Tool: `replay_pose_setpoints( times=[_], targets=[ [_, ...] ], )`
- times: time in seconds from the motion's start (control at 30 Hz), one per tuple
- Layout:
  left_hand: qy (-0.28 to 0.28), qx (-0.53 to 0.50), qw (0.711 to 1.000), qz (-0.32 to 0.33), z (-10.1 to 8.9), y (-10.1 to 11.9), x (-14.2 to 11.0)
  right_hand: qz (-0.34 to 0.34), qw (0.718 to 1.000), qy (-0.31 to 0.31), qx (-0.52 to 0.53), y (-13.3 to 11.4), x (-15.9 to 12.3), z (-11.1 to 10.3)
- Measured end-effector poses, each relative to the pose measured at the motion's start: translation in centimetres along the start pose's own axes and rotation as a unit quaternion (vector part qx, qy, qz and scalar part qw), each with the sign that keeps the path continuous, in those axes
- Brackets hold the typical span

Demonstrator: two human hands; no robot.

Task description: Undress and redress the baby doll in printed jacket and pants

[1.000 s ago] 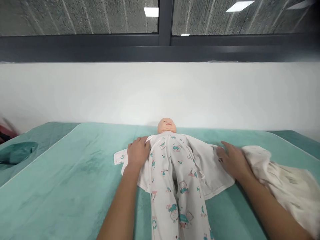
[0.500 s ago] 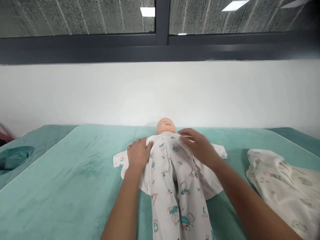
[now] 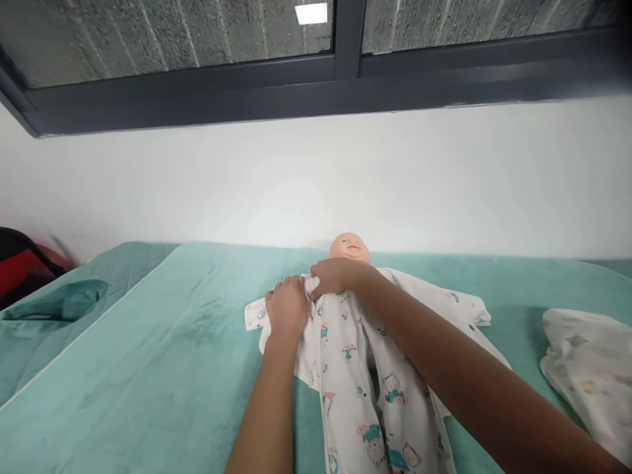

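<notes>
A baby doll (image 3: 349, 247) lies on its back, its head at the far end and its body covered by clothes. Spread beneath it is a white baby shirt (image 3: 434, 299), sleeves out to both sides. White baby pants (image 3: 345, 368) with a printed pattern lie lengthwise over the doll, legs toward me. My left hand (image 3: 288, 308) is closed at the upper left edge of the pants, over the shirt. Reaching across the doll's chest, my right hand (image 3: 336, 275) pinches the bunched top edge of the pants beside my left thumb. Its fingertips are partly hidden.
A green padded cover (image 3: 187, 355) lies under everything. Folded white printed cloth (image 3: 587, 368) rests at the right. A red and black bag (image 3: 24, 266) stands at the far left. Behind are a white wall (image 3: 222, 184) and a dark window frame (image 3: 207, 95).
My right hand has crossed from the right side of the doll to the left and taken hold of the pants' top edge. My left hand stays at the left side. The view has shifted and tilted.
</notes>
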State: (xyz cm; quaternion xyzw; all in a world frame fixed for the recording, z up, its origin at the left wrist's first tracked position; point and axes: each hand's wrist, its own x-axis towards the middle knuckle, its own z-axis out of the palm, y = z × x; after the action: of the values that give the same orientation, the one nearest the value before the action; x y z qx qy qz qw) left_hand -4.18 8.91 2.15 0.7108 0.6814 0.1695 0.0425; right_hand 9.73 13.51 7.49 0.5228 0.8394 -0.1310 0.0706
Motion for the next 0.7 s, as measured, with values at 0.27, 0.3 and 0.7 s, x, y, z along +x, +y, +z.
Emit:
replay_pose_setpoints(
  times=[0.27,0.3,0.7],
  targets=[
    [0.005,-0.001,1.000,0.011,-0.1,-0.2,-0.4,-0.046,0.999,-0.002,0.020,0.4,-0.6,0.6],
    [0.010,-0.005,1.000,0.015,-0.1,-0.2,-0.4,-0.049,0.998,0.016,0.029,0.7,-1.0,0.6],
    [0.015,-0.073,0.997,-0.001,-0.8,-0.9,-1.3,-0.062,0.981,0.117,0.143,3.8,-4.8,-0.3]
  ],
)
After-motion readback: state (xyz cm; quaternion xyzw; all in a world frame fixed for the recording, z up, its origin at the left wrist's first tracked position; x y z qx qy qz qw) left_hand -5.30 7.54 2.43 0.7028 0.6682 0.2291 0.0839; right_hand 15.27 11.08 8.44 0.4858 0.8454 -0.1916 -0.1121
